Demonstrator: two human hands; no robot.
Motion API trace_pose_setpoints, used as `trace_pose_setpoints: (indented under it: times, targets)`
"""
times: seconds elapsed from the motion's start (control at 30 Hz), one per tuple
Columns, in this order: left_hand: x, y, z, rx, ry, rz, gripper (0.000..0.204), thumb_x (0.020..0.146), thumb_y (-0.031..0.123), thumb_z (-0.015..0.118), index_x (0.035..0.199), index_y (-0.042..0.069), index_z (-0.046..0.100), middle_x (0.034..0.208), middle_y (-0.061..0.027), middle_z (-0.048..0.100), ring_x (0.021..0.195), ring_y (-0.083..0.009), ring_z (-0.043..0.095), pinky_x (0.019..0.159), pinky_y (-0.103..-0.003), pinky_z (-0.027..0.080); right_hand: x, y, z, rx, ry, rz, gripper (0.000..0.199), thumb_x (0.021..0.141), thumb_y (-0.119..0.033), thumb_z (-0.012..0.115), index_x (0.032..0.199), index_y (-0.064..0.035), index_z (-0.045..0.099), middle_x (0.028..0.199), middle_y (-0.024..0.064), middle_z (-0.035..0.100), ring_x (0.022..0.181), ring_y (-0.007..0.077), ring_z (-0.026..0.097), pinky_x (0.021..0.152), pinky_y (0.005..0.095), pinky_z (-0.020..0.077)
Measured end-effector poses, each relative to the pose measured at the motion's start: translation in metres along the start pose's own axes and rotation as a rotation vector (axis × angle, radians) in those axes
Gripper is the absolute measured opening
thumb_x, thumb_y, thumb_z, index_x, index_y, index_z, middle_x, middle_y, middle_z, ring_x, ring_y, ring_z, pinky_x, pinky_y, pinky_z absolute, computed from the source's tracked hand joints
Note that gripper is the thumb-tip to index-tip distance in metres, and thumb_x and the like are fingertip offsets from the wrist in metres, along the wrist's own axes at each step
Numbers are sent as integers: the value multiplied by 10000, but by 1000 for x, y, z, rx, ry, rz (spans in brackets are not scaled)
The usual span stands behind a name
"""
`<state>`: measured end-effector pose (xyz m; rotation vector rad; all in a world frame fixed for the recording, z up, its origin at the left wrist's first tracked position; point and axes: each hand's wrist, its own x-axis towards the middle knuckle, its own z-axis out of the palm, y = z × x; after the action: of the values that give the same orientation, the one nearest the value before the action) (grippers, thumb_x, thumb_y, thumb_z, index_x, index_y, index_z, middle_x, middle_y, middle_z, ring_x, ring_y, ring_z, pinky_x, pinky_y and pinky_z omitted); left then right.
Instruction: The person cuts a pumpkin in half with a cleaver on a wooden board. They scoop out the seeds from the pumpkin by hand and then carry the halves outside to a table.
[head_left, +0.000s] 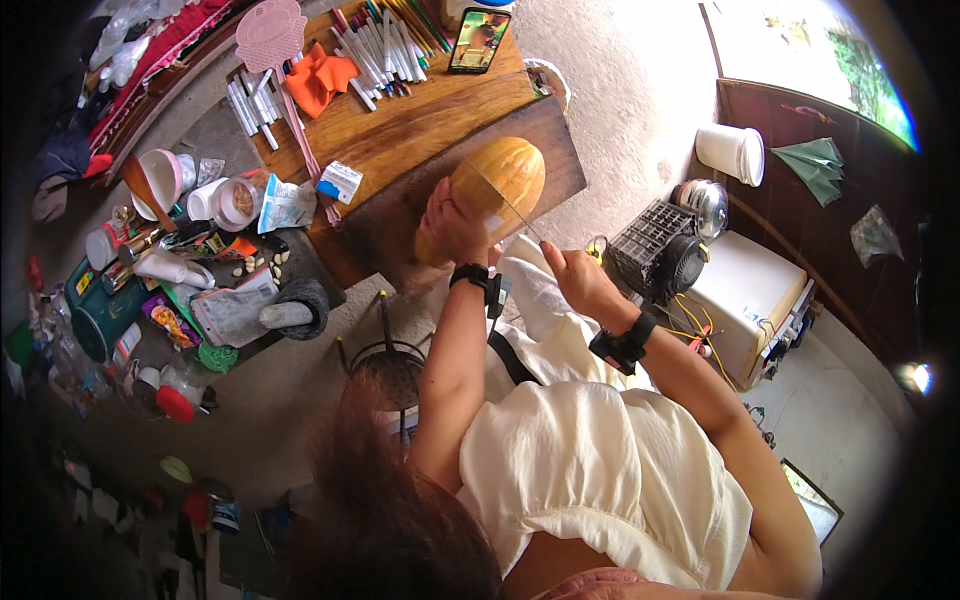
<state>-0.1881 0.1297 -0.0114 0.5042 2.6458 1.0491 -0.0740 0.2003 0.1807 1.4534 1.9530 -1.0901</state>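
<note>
A large yellow-orange oblong melon [512, 172], lightly ribbed, lies on a dark wooden board [556, 160] at the table's near right edge. My left hand [456, 222] grips it from the near left side, fingers curled over its skin. In my right hand [582, 280], closed round the handle, is a knife [520, 219]. Its thin blade slants up and left across the melon, in front of my left fingers. How deep the blade sits cannot be made out. The handle is mostly hidden by my fingers.
On the wooden table [440, 125] lie several markers [385, 50], an orange cloth [320, 78], a pink fly swatter [272, 35] and a phone [480, 42]. A stone mortar [312, 300] stands left among bowls and packets. Right are a black fan [684, 262] and white bucket [730, 152].
</note>
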Motion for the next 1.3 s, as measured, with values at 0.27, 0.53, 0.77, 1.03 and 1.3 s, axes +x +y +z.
trace_pose_setpoints:
  times: [0.27, 0.53, 0.77, 1.03, 1.3]
  targets:
    - [14, -4, -1, -40, -62, -111, 376, 1019, 330, 421, 1157, 86, 670, 1207, -27, 683, 1126, -230, 620, 947, -445, 413, 38, -23, -2, -153, -35, 56, 743, 1016, -556, 381, 803, 105, 646, 793, 371, 600, 861, 492, 643, 769, 493, 491]
    - [13, -3, -4, -112, 11, -114, 380, 1025, 327, 422, 1152, 79, 681, 1183, -57, 690, 1125, -254, 616, 973, -454, 394, 43, 4, 7, -102, -36, -11, 775, 994, -607, 388, 818, 100, 652, 821, 368, 610, 865, 487, 648, 773, 496, 491]
    - [9, -10, -7, -151, -26, -91, 407, 1030, 342, 412, 1133, 58, 685, 1199, -73, 686, 1138, -261, 613, 970, -454, 406, 38, -7, -2, -130, -102, -28, 771, 978, -609, 423, 821, 109, 653, 810, 365, 609, 812, 472, 658, 726, 503, 488]
    - [-6, 1, 0, -41, 156, 65, 405, 1012, 291, 435, 1039, -4, 712, 1082, -145, 715, 981, -344, 669, 883, -426, 521, 29, 25, 5, -3, 99, -289, 478, 900, -340, 639, 760, 117, 610, 603, 292, 533, 507, 286, 562, 570, 459, 460]
    - [-3, -7, 7, -71, 103, 10, 362, 1007, 291, 445, 1107, 45, 691, 1162, -106, 694, 1093, -286, 635, 949, -438, 451, 45, 46, 17, -139, 107, -127, 304, 830, -213, 596, 743, 76, 628, 709, 320, 564, 609, 396, 637, 597, 478, 482]
